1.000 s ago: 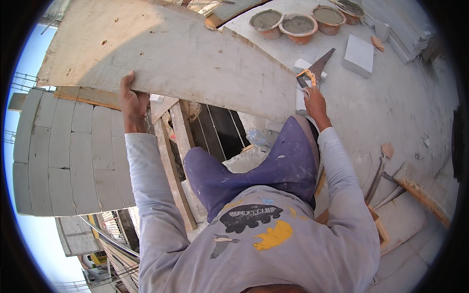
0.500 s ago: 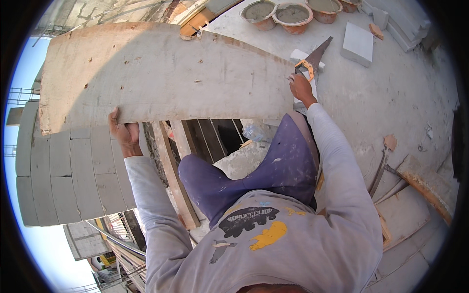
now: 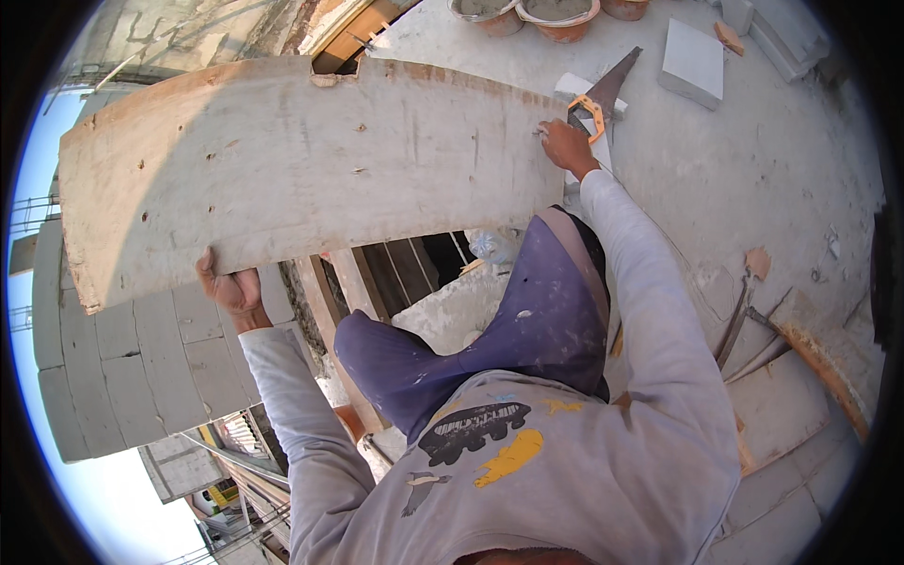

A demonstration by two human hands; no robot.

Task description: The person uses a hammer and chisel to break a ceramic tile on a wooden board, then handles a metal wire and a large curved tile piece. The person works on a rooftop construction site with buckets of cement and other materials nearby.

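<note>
Across the far left and middle, plywood board (image 3: 311, 174): broad face up toward the head, long near edge just beyond the knees, a notch in its far edge.
Left hand (image 3: 234, 290): gripping the near edge left of its middle, thumb laid over the face, the other fingers mostly hidden beneath.
Left arm: forearm angled forward and left, wrist close under the edge, seemingly bearing much of the weight.
Right hand (image 3: 567, 149): at the board's right end, fingers bent, fingertips over the face; I cannot tell whether they pinch the wood or only rest on it.
Right arm: reaching farther out than the left, wrist turned inward to the left.
Handsaw (image 3: 610, 89): handle just beyond the right hand, blade pointing far right; best to keep the board's end from catching the handle.
Dark opening (image 3: 424, 268): near side of the board, left of the right thigh; body weight is best kept back from it while both arms are extended.
Steadying: a full wrap of the right fingers around the end would probably stop the panel twisting, since the left hold sits well away from that side.
Balance: both ends should move together, slowly, as so wide a sheet may swing.
</note>
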